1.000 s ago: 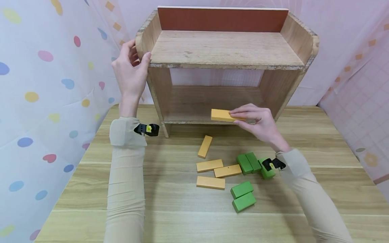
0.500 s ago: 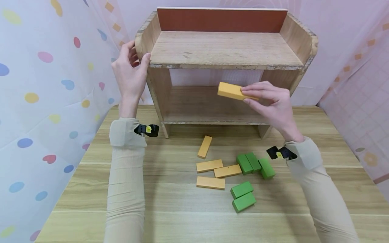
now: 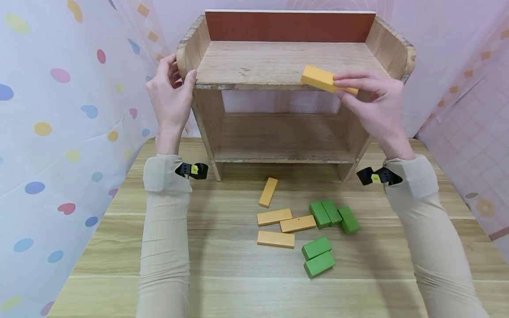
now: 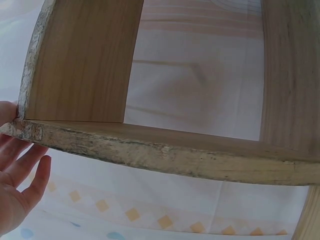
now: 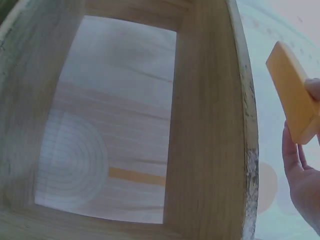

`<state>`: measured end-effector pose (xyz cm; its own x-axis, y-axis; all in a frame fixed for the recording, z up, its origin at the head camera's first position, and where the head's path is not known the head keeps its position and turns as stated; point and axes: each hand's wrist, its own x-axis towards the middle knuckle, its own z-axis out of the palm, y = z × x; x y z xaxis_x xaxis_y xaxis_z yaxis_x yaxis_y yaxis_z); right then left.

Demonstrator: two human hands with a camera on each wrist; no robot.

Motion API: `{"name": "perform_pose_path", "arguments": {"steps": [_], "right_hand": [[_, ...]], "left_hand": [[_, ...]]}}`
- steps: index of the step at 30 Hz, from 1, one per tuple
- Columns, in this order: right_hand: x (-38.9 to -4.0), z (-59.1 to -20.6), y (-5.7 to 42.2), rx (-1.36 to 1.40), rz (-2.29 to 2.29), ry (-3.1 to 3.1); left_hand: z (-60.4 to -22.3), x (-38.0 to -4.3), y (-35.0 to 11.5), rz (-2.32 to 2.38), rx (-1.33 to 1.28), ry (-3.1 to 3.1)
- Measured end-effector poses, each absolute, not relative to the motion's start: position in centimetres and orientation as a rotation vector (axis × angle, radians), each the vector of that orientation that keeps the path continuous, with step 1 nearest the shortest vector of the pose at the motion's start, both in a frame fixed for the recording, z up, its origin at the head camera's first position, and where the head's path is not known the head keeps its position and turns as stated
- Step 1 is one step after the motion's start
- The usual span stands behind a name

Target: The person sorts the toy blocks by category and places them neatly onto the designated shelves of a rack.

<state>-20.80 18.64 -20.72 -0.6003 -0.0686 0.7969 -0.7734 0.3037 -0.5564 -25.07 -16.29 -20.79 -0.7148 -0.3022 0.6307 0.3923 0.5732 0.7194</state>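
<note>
My left hand point(image 3: 171, 97) grips the upper left side of a wooden shelf unit point(image 3: 296, 86), its thumb at the front edge of the top board. In the left wrist view, fingers point(image 4: 30, 172) wrap the corner of that board. A yellow-orange wooden block point(image 3: 318, 78) is pinched between the thumb and fingers of my right hand point(image 3: 375, 99). It is tilted, held in front of the top board's right half. The right wrist view shows the same block point(image 5: 290, 95) beyond the worn board edge.
Several yellow-orange blocks point(image 3: 276, 239) lie on the wooden table point(image 3: 230, 282) before the shelf. To their right lie several green blocks point(image 3: 319, 264). The shelf has a lower board point(image 3: 282, 137) and a red back strip point(image 3: 290, 26). Patterned cloth point(image 3: 71, 132) hangs around.
My right hand has lifted the yellow-orange block from the lower board's front edge up to the top board, drifting right. My left hand stays on the shelf side.
</note>
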Motion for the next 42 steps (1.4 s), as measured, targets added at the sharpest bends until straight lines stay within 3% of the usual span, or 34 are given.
{"name": "perform_pose_path", "arguments": {"steps": [8, 26, 42], "right_hand": [[-22.4, -18.9, 18.7, 0.472, 1.524, -1.96], [-25.4, -18.0, 19.6, 0.224, 1.127, -2.235], [-25.8, -17.8, 19.5, 0.235, 0.973, -2.337]], "left_hand": [[-20.8, -25.2, -16.4, -1.179, -0.074, -2.047], [-20.9, -25.1, -16.2, -1.18, -0.071, -2.052], [-21.0, -25.1, -16.3, -1.159, -0.092, -2.041]]}}
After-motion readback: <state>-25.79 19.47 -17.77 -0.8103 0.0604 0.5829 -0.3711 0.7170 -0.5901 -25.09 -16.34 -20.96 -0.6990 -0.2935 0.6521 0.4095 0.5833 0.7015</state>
